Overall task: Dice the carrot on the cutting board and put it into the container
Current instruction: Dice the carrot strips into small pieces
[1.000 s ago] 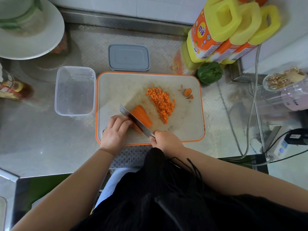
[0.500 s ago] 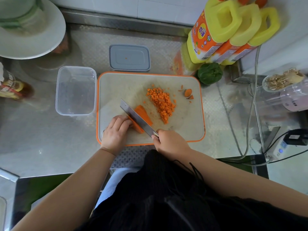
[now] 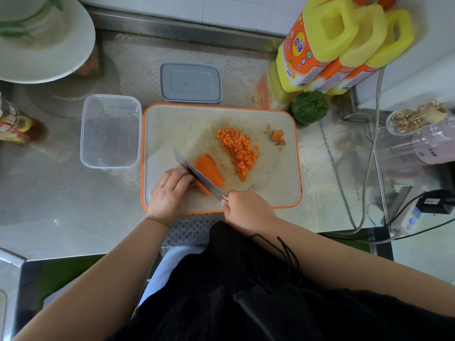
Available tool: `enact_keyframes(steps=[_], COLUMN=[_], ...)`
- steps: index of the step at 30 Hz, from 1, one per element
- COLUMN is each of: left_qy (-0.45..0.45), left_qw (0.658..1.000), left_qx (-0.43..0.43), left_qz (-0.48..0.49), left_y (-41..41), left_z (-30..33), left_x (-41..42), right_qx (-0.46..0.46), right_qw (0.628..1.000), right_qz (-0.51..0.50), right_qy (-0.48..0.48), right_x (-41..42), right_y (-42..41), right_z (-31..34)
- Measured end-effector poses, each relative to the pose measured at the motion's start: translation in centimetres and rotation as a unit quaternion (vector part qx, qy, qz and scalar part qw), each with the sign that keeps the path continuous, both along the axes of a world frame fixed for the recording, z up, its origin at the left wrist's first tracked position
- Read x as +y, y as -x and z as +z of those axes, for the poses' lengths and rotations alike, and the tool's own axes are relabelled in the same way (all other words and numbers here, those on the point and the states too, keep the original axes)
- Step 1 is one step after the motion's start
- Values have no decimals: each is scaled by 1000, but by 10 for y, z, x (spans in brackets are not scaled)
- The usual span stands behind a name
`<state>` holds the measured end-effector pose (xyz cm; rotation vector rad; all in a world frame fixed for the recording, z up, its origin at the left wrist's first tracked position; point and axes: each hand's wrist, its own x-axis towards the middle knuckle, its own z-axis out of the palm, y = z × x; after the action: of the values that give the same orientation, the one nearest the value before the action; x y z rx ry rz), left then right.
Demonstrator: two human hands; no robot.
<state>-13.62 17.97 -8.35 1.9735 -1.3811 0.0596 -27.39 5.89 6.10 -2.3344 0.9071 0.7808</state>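
Note:
A chunk of carrot lies on the orange-rimmed cutting board. My left hand holds the carrot's near-left side with curled fingers. My right hand grips the handle of a knife, whose blade crosses the carrot lengthwise right beside my left fingers. A pile of diced carrot lies to the right of the chunk. The carrot's cut-off end and scraps sit near the board's far right. The clear plastic container stands to the left of the board, with nothing visible inside.
A grey lid lies behind the board. Yellow bottles and a green vegetable stand at the back right. A white plate and a dark bottle are at the left. Cables and a jar occupy the right.
The knife blade has shifted slightly along the carrot in a slicing stroke. My left hand keeps its place on the carrot.

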Motion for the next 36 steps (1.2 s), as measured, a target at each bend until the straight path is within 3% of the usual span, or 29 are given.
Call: enact_keyframes(steps=[27, 36], left_qy=[-7, -9], left_qw=[1000, 1000], left_qx=[6, 8], left_qz=[-2, -4], left_y=[-2, -1], left_z=[-2, -3], left_x=[0, 0], right_qx=[-26, 12], right_qw=[999, 1000], right_qz=[21, 16], right_qy=[-4, 3], right_x=[-1, -1], right_y=[-33, -12], right_z=[-18, -25])
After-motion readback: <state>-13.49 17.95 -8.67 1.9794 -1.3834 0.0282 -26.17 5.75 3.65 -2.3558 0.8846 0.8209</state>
